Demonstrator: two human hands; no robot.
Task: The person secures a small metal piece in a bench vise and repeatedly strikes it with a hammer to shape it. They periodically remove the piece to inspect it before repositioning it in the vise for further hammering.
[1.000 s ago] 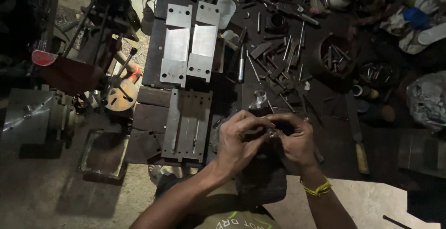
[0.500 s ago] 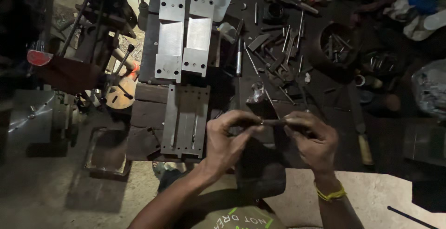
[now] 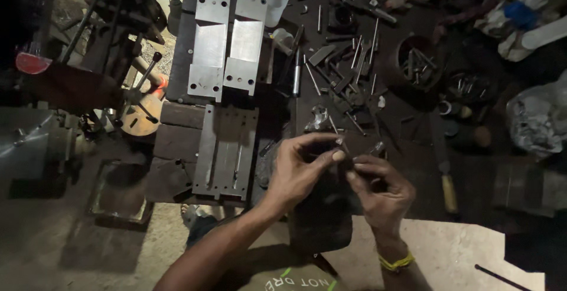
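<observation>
2 hands (image 3: 342,176), small dark part (image 3: 349,162) barely discernible

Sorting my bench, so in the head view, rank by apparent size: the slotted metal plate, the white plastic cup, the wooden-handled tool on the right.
1. slotted metal plate, clearly largest.
2. wooden-handled tool: longer than the cup, but thin.
3. white plastic cup; it lies farther away, so the last two are unsure.

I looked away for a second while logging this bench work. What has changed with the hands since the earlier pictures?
Half a second ago the hands had drawn apart along a thin rod; now the left hand and right hand are close together again, fingertips pinching a small dark part between them. The steel plates, the slotted plate and the loose rods lie as before.
</observation>
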